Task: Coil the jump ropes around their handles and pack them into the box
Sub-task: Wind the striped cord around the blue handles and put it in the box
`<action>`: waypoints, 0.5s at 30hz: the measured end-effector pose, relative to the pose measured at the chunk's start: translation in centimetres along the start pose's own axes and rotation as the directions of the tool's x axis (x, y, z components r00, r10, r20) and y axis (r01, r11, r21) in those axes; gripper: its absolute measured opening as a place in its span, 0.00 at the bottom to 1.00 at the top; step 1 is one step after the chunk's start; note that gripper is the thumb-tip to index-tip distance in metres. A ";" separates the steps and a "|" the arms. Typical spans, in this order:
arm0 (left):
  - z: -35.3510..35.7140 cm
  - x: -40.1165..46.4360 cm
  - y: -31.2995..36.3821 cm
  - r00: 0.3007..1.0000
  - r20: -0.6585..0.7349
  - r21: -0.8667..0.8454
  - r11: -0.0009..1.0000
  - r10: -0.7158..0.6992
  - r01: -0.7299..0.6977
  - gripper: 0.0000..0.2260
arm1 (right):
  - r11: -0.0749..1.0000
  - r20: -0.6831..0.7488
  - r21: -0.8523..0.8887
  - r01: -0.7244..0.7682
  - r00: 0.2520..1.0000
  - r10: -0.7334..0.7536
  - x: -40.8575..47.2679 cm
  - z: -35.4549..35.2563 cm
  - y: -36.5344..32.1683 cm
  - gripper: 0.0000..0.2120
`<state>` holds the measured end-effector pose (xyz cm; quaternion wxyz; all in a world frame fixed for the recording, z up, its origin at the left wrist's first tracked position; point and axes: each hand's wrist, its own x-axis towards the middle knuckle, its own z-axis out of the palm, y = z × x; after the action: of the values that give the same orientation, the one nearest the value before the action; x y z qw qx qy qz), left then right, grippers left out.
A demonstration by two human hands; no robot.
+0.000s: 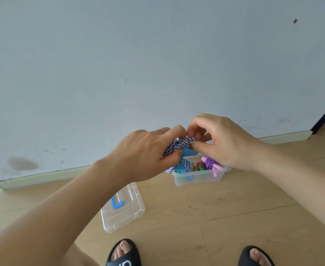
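Lying on the pale wooden floor (234, 212) at the left is one clear plastic lid with a blue latch (123, 207), off the box. Next comes the left hand (144, 152), its fingers curled round the blue-handled jump rope with purple-and-white braided cord (179, 148), held in the air above the box. The right hand (223, 143) pinches the top loop of that cord. A good finish probably means keeping each turn snug against the blue handles and tucking the loose end under before letting go. Below sits one clear plastic storage box (196, 179), holding one purple-corded rope with pink handles (210, 164) and at least one more bundle, not clearly countable. Two black slides (123, 254) show at the bottom.
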<state>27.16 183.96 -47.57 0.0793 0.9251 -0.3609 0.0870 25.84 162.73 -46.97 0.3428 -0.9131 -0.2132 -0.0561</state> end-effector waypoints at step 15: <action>0.1 -0.3 -0.5 1.000 -0.012 0.059 0.998 0.007 -0.007 0.12 | 0.979 0.004 -0.148 0.143 0.990 -0.144 -0.9 0.9 0.6 0.05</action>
<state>27.25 184.52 -47.73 0.0538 0.9252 -0.3610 0.1036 25.28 162.61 -48.23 0.2701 -0.9180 -0.2726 -0.0997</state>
